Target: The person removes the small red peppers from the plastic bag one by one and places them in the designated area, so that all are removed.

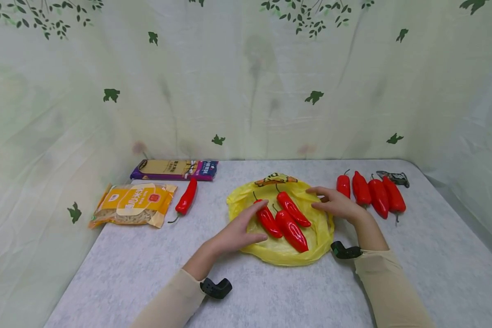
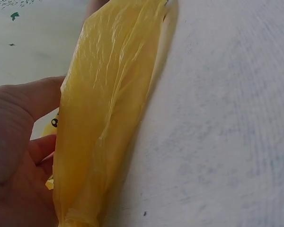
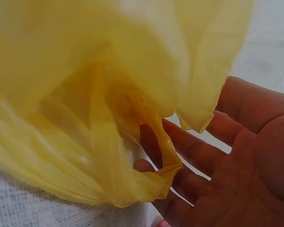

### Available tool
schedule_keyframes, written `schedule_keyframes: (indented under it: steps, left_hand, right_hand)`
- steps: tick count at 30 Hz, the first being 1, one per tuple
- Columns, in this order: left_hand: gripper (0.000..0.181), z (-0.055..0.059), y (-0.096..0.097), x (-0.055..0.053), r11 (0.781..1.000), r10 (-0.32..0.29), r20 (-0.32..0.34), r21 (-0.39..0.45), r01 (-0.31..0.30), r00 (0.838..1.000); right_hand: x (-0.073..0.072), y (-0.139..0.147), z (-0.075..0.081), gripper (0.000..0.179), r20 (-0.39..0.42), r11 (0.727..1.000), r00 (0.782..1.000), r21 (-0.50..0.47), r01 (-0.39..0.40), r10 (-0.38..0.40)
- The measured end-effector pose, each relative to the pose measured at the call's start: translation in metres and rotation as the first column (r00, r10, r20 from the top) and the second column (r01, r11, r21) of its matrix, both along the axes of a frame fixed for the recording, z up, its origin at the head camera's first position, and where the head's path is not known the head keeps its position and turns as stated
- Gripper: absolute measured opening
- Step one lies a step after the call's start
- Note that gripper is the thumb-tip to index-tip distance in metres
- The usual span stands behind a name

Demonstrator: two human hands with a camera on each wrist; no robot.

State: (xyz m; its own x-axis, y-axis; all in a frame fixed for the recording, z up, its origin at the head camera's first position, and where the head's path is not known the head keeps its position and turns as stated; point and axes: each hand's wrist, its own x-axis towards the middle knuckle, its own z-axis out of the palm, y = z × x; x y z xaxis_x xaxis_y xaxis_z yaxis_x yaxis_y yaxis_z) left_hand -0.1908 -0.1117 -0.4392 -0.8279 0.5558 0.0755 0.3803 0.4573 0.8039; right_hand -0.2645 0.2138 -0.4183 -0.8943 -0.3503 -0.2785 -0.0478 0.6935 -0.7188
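A yellow plastic bag lies spread with its mouth up, and three red chili peppers rest in it. My left hand is over the bag's left side, thumb and fingers spread apart, fingertips near the leftmost pepper. In the left wrist view, the bag's yellow side stands up beside that hand and hides part of the fingers. My right hand is at the bag's right rim, its fingers reaching inward. In the right wrist view, these fingers extend loosely behind a folded edge of the bag.
Left of the bag lie another red pepper, an orange food packet and a long purple-and-tan package. Several red peppers and a small black packet lie at the right back. A pale curtain hangs behind the table.
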Motion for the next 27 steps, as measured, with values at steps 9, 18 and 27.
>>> schedule_keyframes:
  steps: [9, 18, 27]
  left_hand:
    - [0.065, 0.0009, -0.0027, -0.0002, 0.996, -0.023, -0.093, -0.085, 0.015, 0.995]
    - [0.054, 0.0005, -0.0033, -0.0019, 0.989, -0.023, -0.154, -0.149, -0.001, 0.988]
    - [0.045, 0.0008, -0.0026, -0.0009, 0.983, -0.016, -0.177, -0.183, -0.016, 0.984]
  right_hand:
    - [-0.0002, 0.0008, -0.0007, 0.06, 0.004, 1.0, 1.0, 0.009, 0.009, -0.009]
    - [0.0008, -0.0009, 0.0006, 0.06, 0.001, 1.0, 1.0, 0.006, 0.005, -0.005]
    - [0.0014, -0.0009, 0.001, 0.06, 0.001, 1.0, 1.0, 0.006, 0.006, -0.006]
